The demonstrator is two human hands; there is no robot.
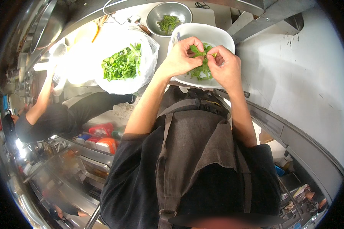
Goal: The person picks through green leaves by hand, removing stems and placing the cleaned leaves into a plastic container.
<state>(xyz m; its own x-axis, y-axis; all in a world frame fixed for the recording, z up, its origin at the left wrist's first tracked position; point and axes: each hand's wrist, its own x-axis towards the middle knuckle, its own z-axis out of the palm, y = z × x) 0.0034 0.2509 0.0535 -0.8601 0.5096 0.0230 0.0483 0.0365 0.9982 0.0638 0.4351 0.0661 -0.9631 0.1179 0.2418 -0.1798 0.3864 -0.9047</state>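
Observation:
Over a white plastic tub (218,32), my left hand (185,57) pinches a leafy green sprig (201,52) between thumb and forefinger. My right hand (226,66) grips the stem end of the same sprig, with the fingertips of both hands nearly touching. Loose green leaves (202,75) lie on the tub's bottom, partly hidden beneath my hands. To the left, an open clear plastic bag (149,53) holds a heap of leafy greens (121,64). Behind the tub, cut green stems (169,23) rest in a stainless steel bowl (154,17).
A co-worker (48,117) in dark clothes stands at the left by the same counter. Metal shelving (255,23) and a pale wall (298,65) bound the right side. Lidded containers (103,143) sit on a lower surface at the left. Glare washes out the counter's left part.

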